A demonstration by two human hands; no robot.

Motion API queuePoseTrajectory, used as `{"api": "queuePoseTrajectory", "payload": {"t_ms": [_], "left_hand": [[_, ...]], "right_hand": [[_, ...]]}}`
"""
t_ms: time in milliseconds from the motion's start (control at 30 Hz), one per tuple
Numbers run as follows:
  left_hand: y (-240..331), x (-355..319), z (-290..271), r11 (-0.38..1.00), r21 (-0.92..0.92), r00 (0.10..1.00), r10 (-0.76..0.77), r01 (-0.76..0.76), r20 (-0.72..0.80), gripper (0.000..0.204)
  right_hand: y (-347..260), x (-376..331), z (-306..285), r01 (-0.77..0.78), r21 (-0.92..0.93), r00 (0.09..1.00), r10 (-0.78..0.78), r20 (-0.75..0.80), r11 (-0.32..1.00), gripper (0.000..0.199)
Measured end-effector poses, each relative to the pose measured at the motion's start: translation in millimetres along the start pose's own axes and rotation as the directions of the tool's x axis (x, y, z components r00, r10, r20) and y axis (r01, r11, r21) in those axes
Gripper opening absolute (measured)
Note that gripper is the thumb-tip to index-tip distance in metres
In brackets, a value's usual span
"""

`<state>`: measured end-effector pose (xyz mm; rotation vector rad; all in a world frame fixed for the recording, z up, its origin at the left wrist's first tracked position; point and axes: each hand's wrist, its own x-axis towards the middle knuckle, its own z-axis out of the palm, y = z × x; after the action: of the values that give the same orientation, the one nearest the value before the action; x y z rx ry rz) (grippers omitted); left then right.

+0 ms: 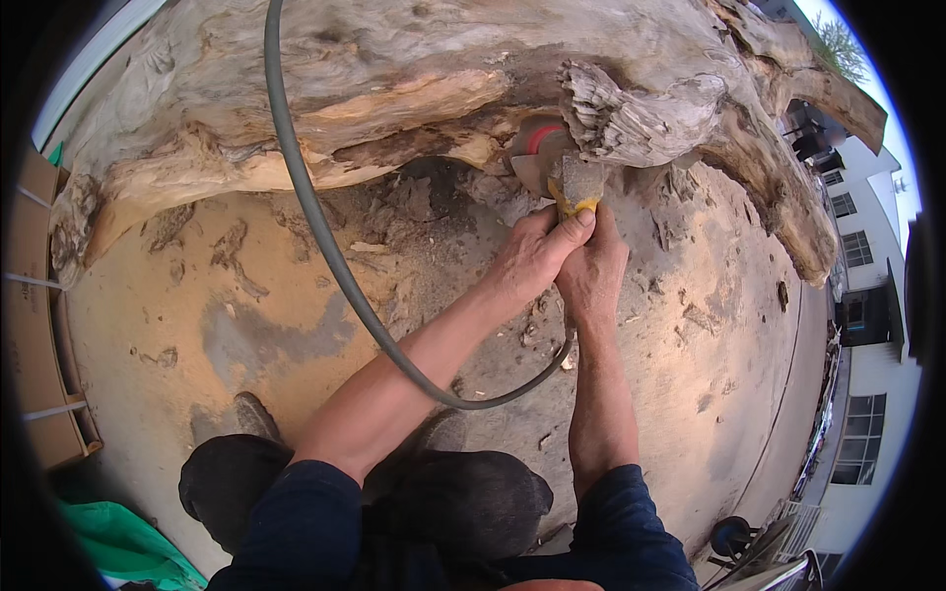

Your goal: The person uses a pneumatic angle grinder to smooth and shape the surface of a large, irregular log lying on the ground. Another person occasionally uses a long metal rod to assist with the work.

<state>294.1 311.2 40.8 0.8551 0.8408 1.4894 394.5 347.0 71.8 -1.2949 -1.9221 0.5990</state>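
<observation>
Beside far log [394, 98] | left hand [537, 252], right hand [596, 271]: both grips wrapped around grinder [578, 183] | cord [333, 251] crosses left forearm [439, 335] | dust [163, 305] left

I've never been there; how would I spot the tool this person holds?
Find the huge pale log across the top, then the left hand and right hand together below it. They grip the power tool, its dusty grey head near the log. Its yellow patch and red arc set it apart from the log's tans and greys.
</observation>
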Motion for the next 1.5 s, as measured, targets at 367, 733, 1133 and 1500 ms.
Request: {"api": "queuePoseTrajectory", "payload": {"t_ms": [367,733,1133,1500], "left_hand": [[6.7,6.0,7.0,1.000,-0.016,1.000,0.004,-0.004,0.008,0.059],[-11.9,-22.4,-7.8,0.977,-0.198,0.995,0.065,-0.080,-0.080,0.055],[3.4,-34.8,-25.9,0.991,-0.016,0.990,0.130,-0.131,-0.062,0.052],[-2.5,-40.3,-28.4,0.997,0.029,0.993,0.076,-0.074,-0.094,0.055]], "right_hand": [[-5.5,8.2,-8.0,-0.015,-0.052,1.000,0.013,-0.022,0.999,0.029],[-5.1,-12.9,11.1,0.104,-0.124,0.992,-0.095,0.079,0.987,0.026],[-10.1,-26.7,30.8,0.111,0.097,0.993,-0.115,0.040,0.989,0.026],[-6.6,-35.9,34.9,0.085,0.029,0.996,-0.086,0.040,0.996,0.027]]}}
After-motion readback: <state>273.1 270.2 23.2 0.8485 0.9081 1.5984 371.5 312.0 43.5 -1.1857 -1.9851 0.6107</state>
